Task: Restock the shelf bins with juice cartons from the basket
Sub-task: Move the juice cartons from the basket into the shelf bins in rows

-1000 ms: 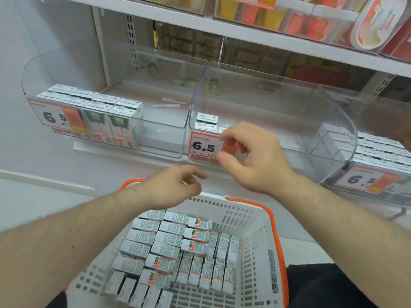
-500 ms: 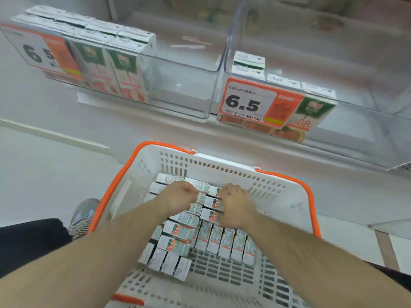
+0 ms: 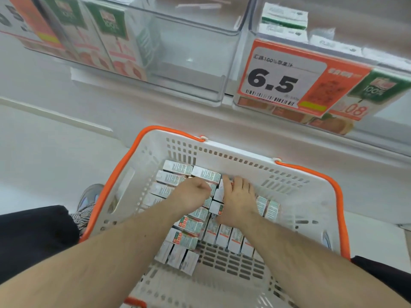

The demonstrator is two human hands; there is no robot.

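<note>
Both hands dropped from the price-tag bin [image 3: 289, 52] into the basket [image 3: 222, 156]: left hand [image 3: 191, 194] curled, seemingly gripping cartons [image 3: 189, 225]; right hand [image 3: 239, 198] spread flat on them — next pickup starting.

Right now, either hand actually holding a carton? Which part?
Cannot tell. Both hands are down in the basket among the juice cartons. The left hand is curled over them, the right hand lies on top; the fingertips are hidden, so no hold shows.

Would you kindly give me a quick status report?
Both hands, left hand and right hand, down in basket on juice cartons. Grips hidden. Nothing obstructing.
</note>
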